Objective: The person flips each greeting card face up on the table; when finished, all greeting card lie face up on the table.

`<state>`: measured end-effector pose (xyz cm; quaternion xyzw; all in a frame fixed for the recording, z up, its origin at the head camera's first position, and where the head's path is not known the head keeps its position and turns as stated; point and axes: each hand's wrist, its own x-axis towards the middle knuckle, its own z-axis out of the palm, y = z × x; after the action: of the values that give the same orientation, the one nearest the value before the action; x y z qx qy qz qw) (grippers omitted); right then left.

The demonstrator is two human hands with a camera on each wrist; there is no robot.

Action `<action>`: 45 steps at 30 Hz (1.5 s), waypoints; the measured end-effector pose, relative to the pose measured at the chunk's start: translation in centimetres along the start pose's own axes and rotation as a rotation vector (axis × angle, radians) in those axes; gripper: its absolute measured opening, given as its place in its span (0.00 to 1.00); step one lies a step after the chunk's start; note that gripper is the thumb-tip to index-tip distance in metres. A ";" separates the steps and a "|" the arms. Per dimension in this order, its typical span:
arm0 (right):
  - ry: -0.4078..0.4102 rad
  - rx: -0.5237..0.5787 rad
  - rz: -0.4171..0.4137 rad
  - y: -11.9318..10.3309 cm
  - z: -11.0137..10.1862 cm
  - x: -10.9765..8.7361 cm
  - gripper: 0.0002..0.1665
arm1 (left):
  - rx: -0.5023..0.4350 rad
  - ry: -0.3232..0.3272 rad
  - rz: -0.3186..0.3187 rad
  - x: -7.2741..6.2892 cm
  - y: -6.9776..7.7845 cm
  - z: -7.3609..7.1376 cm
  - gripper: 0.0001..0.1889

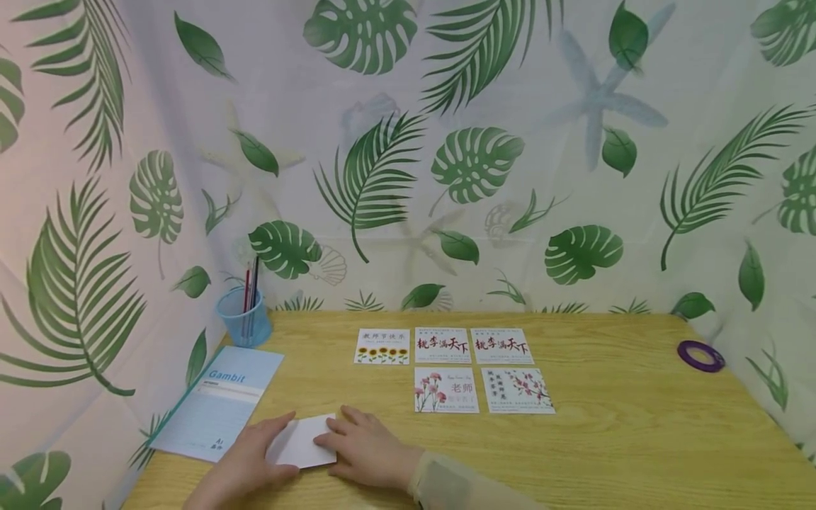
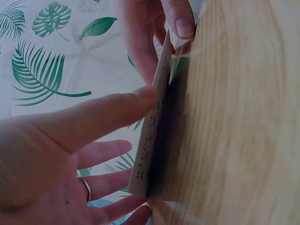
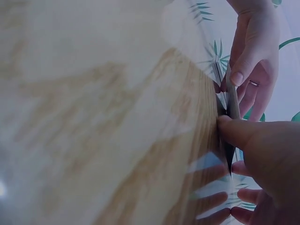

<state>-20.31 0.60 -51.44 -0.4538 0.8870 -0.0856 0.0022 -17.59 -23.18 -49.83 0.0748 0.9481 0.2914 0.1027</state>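
Both hands hold a white card (image 1: pixel 301 445) at the front of the table, just right of the notebook. In the left wrist view the card (image 2: pixel 149 136) stands nearly edge-on, with small dark marks on its face. My left hand (image 1: pixel 251 452) grips its left end, thumb on the near side and fingers on the far side. At the right end, my right hand (image 1: pixel 372 445) pinches it between thumb and fingers. The right wrist view shows the right thumb (image 3: pixel 239 132) against the card, its fingers beyond. Whether this is one card or several, I cannot tell.
Several printed cards lie in two rows, among them a sunflower card (image 1: pixel 382 347) and a carnation card (image 1: pixel 446 391). A light-blue notebook (image 1: pixel 219 404) lies at left, below a blue pencil cup (image 1: pixel 245 322). Purple tape (image 1: pixel 701 355) lies far right. Patterned cloth (image 1: pixel 408 177) surrounds the table.
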 end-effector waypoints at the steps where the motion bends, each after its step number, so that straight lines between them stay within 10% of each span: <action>1: 0.012 -0.007 0.000 0.0 -0.1 -0.1 0.26 | -0.017 -0.002 0.013 0.0 0.0 -0.1 0.45; 14: 0.104 -0.034 0.003 0.1 0.1 -0.1 0.21 | -0.112 -0.014 0.048 -0.4 0.1 -0.8 0.38; 39: 0.295 0.291 0.209 0.1 -0.7 0.0 0.12 | -0.338 0.202 -0.039 -0.5 0.9 -1.3 0.26; 45: 0.326 0.345 0.264 0.3 -0.6 -0.2 0.11 | -0.324 0.227 -0.106 -0.3 1.0 -1.4 0.07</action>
<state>-20.47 1.04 -50.93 -0.3072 0.8994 -0.3064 -0.0520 -17.56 -23.14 -48.08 -0.0261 0.8970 0.4407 0.0211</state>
